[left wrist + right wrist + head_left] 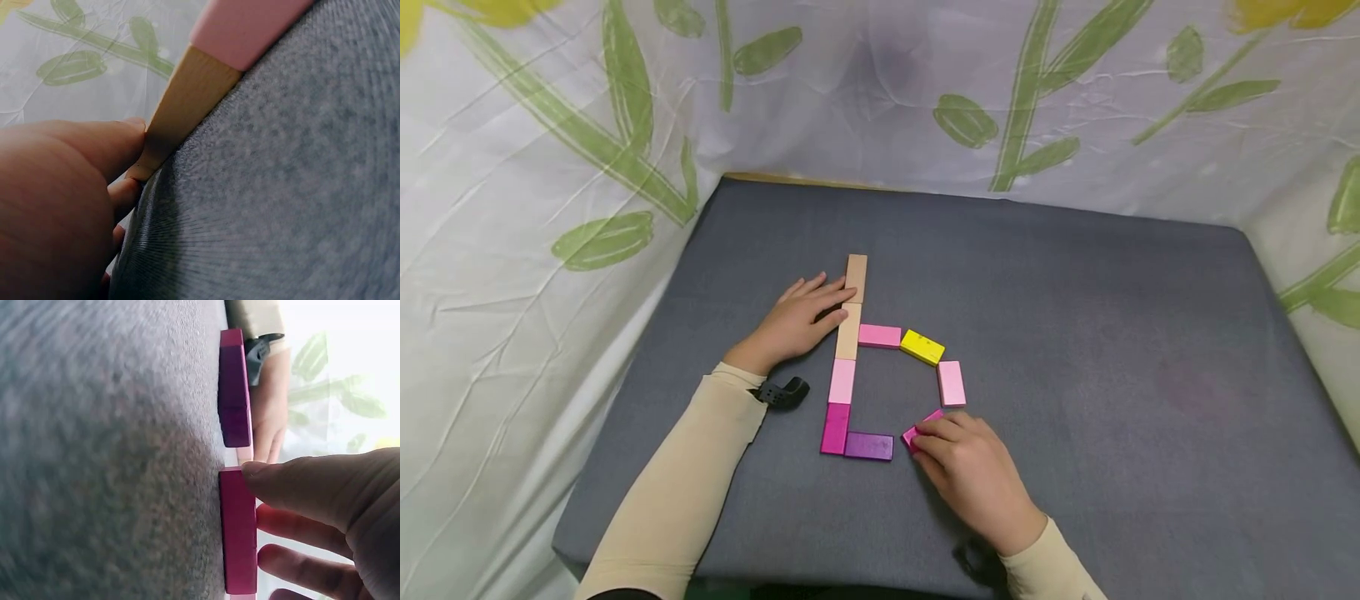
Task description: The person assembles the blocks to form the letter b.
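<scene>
My right hand [973, 467] holds a magenta block [239, 534] by its edges, the thumb at one end and fingers along the top; its underside is on or close to the cloth. The block lies slanted, a small gap from the purple block [869, 447]. My left hand [790, 327], fingers extended, touches two plain wooden blocks [848, 331] at the side of a straight column. Below them the column continues with a light pink block [842, 382] and another magenta block [835, 428].
From the column, a pink block [880, 336], a yellow block [922, 347] and a pale pink block [951, 383] curve round to the right. All lie flat on a grey cloth-covered table [1112, 375]. White curtains [880, 100] with green leaves hang behind.
</scene>
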Action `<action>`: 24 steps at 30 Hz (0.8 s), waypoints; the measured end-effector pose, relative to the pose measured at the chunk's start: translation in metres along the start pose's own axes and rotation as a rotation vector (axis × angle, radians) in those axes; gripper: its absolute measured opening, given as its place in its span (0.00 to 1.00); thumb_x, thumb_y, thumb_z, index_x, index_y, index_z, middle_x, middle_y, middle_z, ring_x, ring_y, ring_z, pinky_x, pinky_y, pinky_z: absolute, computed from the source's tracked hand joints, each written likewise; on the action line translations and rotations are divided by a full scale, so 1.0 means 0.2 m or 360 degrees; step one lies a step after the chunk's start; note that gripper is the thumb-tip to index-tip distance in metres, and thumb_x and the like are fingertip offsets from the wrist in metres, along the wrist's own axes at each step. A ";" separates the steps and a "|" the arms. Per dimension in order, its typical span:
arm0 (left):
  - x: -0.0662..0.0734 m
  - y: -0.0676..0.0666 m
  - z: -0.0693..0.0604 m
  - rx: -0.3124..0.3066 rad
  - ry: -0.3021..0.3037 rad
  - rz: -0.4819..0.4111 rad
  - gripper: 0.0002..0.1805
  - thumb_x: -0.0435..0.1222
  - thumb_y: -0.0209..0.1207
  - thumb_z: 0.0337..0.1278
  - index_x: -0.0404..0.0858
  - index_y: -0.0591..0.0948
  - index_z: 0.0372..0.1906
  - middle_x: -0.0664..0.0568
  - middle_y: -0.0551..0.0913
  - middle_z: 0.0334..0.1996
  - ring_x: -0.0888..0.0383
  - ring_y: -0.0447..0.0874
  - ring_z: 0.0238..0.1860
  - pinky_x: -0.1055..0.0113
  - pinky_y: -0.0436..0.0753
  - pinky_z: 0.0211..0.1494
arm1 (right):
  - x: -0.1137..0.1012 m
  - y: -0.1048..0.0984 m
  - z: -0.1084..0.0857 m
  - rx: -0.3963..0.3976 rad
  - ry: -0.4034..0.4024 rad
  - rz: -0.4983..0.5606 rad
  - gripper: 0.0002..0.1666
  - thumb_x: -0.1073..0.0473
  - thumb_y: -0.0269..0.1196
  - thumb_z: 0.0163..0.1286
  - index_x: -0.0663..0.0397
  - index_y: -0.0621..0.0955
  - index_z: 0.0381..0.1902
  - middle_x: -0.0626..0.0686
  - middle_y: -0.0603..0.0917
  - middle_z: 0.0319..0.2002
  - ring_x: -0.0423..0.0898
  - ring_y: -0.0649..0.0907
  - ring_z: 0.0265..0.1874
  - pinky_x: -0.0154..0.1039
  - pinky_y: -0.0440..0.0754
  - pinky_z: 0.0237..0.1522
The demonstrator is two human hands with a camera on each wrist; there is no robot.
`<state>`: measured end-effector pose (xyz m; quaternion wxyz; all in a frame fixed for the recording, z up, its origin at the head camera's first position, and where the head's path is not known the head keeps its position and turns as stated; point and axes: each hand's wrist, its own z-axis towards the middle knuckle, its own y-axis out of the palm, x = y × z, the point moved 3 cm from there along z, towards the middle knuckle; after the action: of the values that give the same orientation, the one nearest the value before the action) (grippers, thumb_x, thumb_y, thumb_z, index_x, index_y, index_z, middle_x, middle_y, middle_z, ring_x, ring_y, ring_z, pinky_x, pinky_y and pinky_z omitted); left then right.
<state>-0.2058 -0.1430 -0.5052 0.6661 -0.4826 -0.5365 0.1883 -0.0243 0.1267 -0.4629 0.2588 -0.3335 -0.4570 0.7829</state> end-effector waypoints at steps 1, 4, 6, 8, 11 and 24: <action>0.00 0.00 0.00 -0.0001 -0.0002 -0.0008 0.28 0.50 0.50 0.83 0.50 0.69 0.80 0.48 0.64 0.81 0.43 0.49 0.85 0.45 0.39 0.86 | 0.00 0.00 0.00 -0.0006 -0.0002 0.0015 0.15 0.61 0.83 0.55 0.51 0.93 0.41 0.47 0.92 0.42 0.45 0.86 0.43 0.42 0.86 0.42; 0.01 0.00 -0.01 -0.0001 -0.0010 -0.0023 0.28 0.50 0.50 0.83 0.50 0.69 0.80 0.48 0.64 0.81 0.44 0.48 0.85 0.45 0.38 0.86 | -0.01 0.01 0.00 -0.0016 -0.0007 0.0048 0.15 0.61 0.82 0.56 0.51 0.93 0.42 0.47 0.92 0.43 0.44 0.86 0.44 0.42 0.86 0.44; 0.01 0.00 -0.01 0.0001 -0.0011 -0.0022 0.28 0.50 0.50 0.83 0.50 0.69 0.80 0.48 0.63 0.81 0.44 0.48 0.85 0.45 0.38 0.86 | -0.02 0.01 0.00 -0.0015 -0.0013 0.0059 0.14 0.61 0.82 0.57 0.51 0.93 0.42 0.47 0.92 0.43 0.44 0.86 0.44 0.42 0.87 0.44; 0.01 0.00 -0.01 -0.0001 -0.0013 -0.0017 0.28 0.50 0.50 0.83 0.50 0.69 0.80 0.48 0.63 0.81 0.44 0.48 0.85 0.45 0.38 0.86 | -0.02 0.01 0.00 -0.0013 -0.0020 0.0060 0.14 0.61 0.82 0.57 0.51 0.93 0.43 0.47 0.92 0.43 0.43 0.86 0.45 0.42 0.86 0.44; 0.01 0.00 0.00 -0.0006 -0.0016 -0.0011 0.28 0.49 0.50 0.83 0.49 0.69 0.80 0.48 0.63 0.81 0.44 0.48 0.85 0.45 0.38 0.86 | -0.02 0.02 0.00 -0.0015 -0.0027 0.0055 0.14 0.61 0.81 0.57 0.51 0.93 0.43 0.47 0.92 0.44 0.43 0.86 0.45 0.42 0.86 0.43; 0.02 -0.01 -0.01 -0.0013 -0.0029 -0.0001 0.28 0.49 0.50 0.83 0.50 0.69 0.80 0.48 0.63 0.82 0.44 0.48 0.85 0.46 0.38 0.86 | -0.01 0.00 0.00 -0.0051 0.0017 0.0053 0.14 0.58 0.80 0.60 0.51 0.92 0.45 0.49 0.91 0.48 0.46 0.86 0.48 0.45 0.86 0.48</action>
<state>-0.2039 -0.1413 -0.5024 0.6592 -0.4835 -0.5436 0.1903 -0.0240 0.1251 -0.4620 0.2429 -0.3493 -0.4624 0.7780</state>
